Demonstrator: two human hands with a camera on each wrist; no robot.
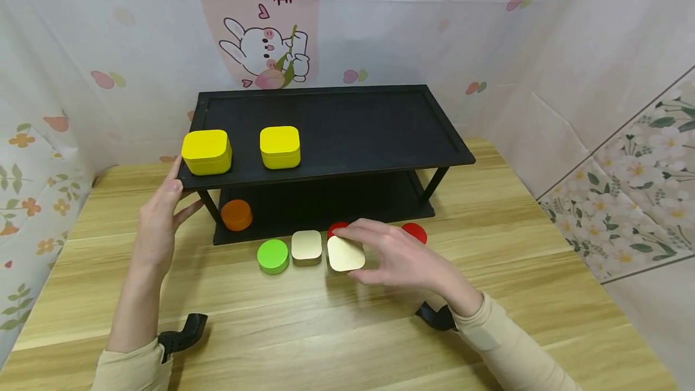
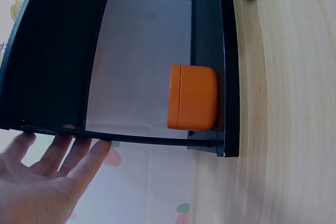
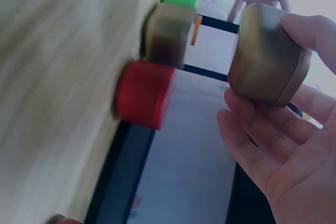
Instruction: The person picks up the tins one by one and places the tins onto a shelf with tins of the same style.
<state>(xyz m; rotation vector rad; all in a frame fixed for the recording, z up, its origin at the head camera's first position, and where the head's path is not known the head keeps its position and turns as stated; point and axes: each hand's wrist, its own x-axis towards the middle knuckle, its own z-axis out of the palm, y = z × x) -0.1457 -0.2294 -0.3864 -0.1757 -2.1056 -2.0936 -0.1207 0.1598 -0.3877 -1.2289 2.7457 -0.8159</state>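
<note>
My right hand pinches a cream square box with rounded corners between thumb and fingers; the right wrist view shows the box raised off the table. My left hand touches the left edge of the black two-tier shelf with fairly straight fingers. Another cream box stands on the table, beside a round green box. A red box is partly hidden behind the held box and right hand; another red one sits farther right, partly covered by the hand.
Two yellow boxes stand on the upper tier, at its left. An orange box sits on the lower tier near the left leg. Patterned cloth hangs behind the wooden table. Black straps are at both wrists.
</note>
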